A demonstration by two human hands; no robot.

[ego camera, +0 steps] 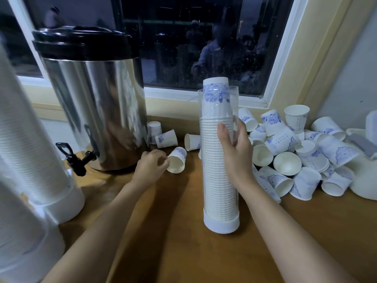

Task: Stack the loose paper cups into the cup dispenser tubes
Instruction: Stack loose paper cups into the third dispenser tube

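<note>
A clear dispenser tube (219, 180) with a white base stands upright on the wooden counter (183, 252), filled with stacked white cups. The top cup, with a blue flower print, pokes above the tube's rim. My right hand (234, 148) grips the tube at mid height. My left hand (151, 166) pinches the rim of a loose paper cup (177, 160) lying on its side just left of the tube. A big pile of loose cups (295, 156) lies to the right of the tube. A few more cups (165, 135) lie behind my left hand.
A steel drinks urn (98, 103) with a black lid and a black tap stands at the back left. Two filled dispenser tubes (30, 152) stand at the left edge. A white container (365, 176) sits at the far right. A dark window runs behind.
</note>
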